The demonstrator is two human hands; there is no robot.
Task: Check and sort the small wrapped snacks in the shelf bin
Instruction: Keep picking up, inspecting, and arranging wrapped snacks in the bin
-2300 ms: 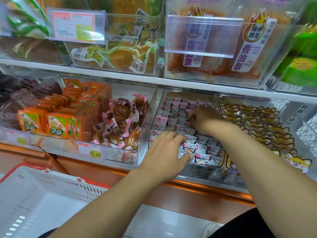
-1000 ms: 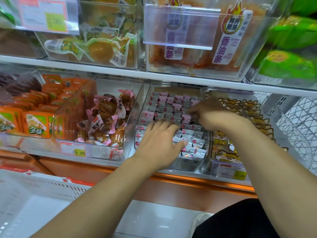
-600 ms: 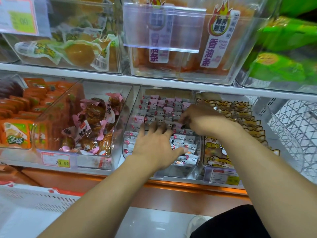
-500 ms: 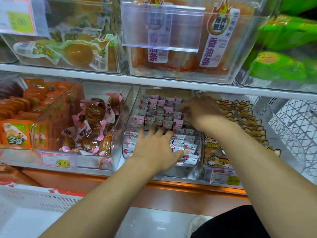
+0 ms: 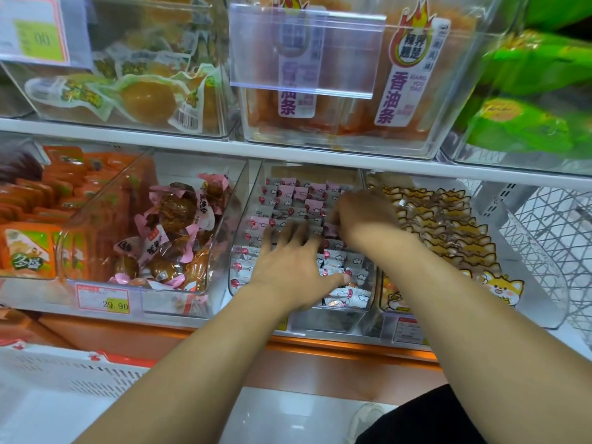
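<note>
Left hand (image 5: 288, 267) lies flat, fingers spread, on the small pink-and-white wrapped snacks (image 5: 288, 200) in the clear plastic shelf bin (image 5: 238, 219). Right hand (image 5: 362, 216) curls onto one further back (grip hidden). Best to lift singly, keeping rows pinned.

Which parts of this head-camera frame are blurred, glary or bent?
Head view: green packs top right smear with motion blur; the empty clear label holder hazes the orange packs behind it; the white shelf edge bows from wide-angle distortion; the small wrapped snacks stay readable around both hands, left hand, right hand.
</note>
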